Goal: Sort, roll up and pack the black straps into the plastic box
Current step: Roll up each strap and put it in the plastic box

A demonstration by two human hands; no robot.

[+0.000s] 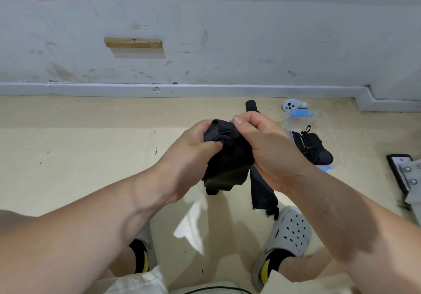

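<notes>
**Scuffed Wall, Beige Floor**

Beyond the left hand (193, 154) we see a white wall (227, 31), scuffed and smudged, with a small wooden block (133, 43) fixed to it, up and to that hand's left. A grey baseboard (205, 89) runs along the wall's foot. Under the hand we find a pale beige floor (79, 157), where a bright patch of light (191, 225) lies just below it.

Both hands on one strap (227, 161) mid-air: left hand (189, 154) and right hand (262, 148) grip its bunched top. Second strap (262, 191) on floor, box (328, 125) right holds rolled straps (313, 145).
</notes>
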